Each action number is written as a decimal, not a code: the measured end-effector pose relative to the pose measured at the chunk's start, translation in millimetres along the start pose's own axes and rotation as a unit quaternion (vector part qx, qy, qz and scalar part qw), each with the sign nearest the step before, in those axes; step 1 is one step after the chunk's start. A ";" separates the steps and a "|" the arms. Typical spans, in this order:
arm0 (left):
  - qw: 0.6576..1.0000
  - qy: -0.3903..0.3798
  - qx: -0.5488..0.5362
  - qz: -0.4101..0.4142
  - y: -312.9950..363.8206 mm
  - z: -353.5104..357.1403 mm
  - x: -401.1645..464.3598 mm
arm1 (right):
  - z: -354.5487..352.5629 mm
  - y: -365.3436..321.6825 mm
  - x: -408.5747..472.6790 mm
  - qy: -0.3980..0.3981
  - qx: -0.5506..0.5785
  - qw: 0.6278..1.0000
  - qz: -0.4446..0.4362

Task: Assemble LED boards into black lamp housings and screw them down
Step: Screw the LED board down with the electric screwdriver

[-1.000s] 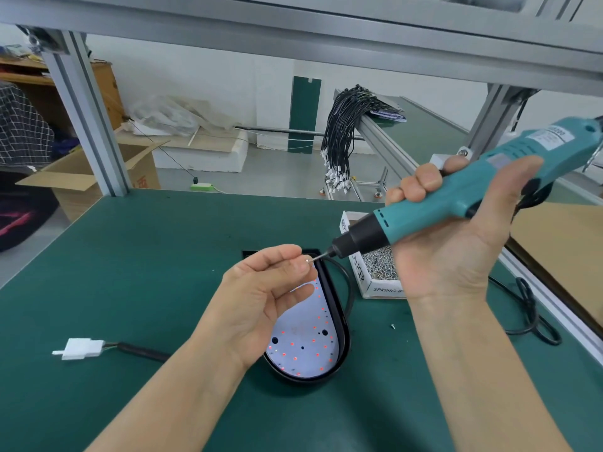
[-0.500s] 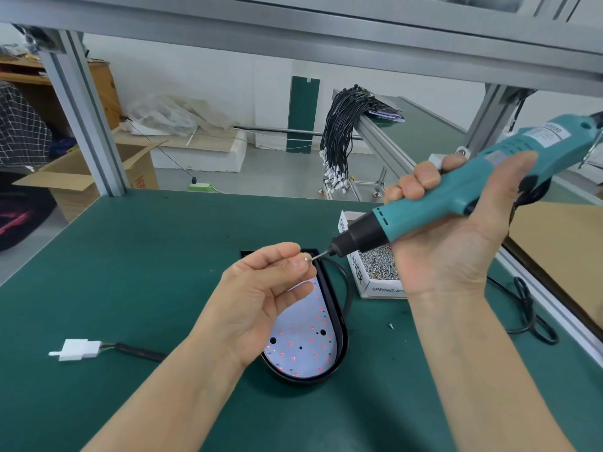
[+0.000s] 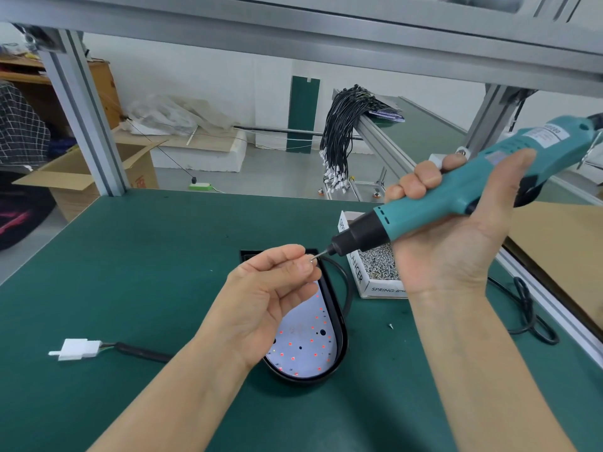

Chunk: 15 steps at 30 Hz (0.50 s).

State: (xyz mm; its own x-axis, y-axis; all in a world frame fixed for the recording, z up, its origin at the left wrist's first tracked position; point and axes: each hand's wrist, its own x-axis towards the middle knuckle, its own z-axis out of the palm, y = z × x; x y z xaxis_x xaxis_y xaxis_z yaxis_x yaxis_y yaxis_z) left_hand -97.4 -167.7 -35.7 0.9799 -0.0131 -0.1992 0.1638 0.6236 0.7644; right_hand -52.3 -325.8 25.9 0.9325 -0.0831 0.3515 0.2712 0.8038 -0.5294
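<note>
left hand (image 3: 261, 295): thumb and forefinger pinch a small screw (image 3: 314, 260), held up above the far end of the housing.
right hand (image 3: 456, 230): wrapped round the teal electric screwdriver (image 3: 456, 194), tool tilted, bit pointing down-left.
contact: bit tip meets the screw head at the left fingertips; looks like the screw is being loaded onto the bit.
housing (image 3: 339, 324): black, D-shaped, flat on the green table (image 3: 146, 256), about mid-table, rounded end toward the near edge.
LED board (image 3: 306, 347): white, seated inside the housing; partly hidden by the left hand, so I can't tell whether any screws are already in.
screw box (image 3: 375, 272): white, open, full of screws, just right of the housing, toward the right edge.
connector (image 3: 78, 349): white plug on a black lead, near the left edge.
step: screw pickup, pre-driving.
next: release the pinch once the screw sits on the bit, swing the driver upright over a board hole, press straight down. Risk: screw drops if the bit doesn't hold it.
</note>
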 end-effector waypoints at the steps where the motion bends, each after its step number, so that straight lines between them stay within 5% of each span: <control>1: 1.000 -0.001 -0.005 -0.003 -0.3 -0.2 0.1 | -0.1 1.9 1.5 -0.004 0.004 1.000 -0.009; 15: 0.999 0.038 0.011 0.033 -5.4 -0.3 -2.2 | -4.5 4.2 -0.8 -0.024 -0.019 0.999 -0.022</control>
State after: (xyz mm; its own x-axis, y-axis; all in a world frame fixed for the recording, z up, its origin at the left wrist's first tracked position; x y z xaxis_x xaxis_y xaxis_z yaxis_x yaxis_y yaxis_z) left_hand -100.5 -170.7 -39.5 0.9771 0.0883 -0.1935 0.1021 0.6037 0.7907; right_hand -50.8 -325.1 20.0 0.9075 -0.0882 0.4106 0.3204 0.7776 -0.5411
